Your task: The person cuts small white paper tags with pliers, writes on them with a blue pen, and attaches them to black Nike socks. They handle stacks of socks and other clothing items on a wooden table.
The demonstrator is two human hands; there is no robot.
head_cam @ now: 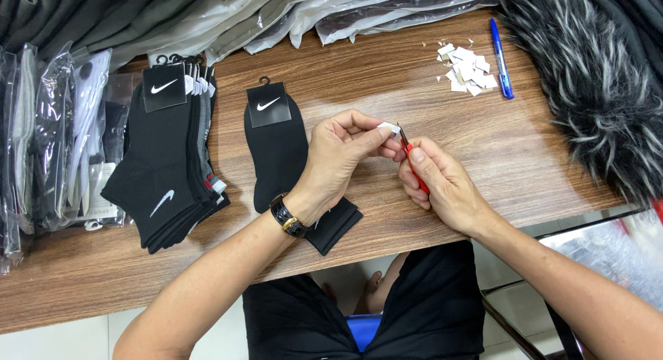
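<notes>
left hand (342,156) pinches white tag (388,128) | right hand (438,184) clamps red cutter (414,165) | bagged socks (48,139) far left, plastic bags (359,14) top

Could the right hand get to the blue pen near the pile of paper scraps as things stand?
Probably yes. Bare table lies between the right hand and the blue pen, but that hand already holds a red-handled tool.

The red-handled tool (415,168) is mostly enclosed by the right hand (442,184); the black sock (293,168) is partly covered by the left hand (338,159).
</notes>
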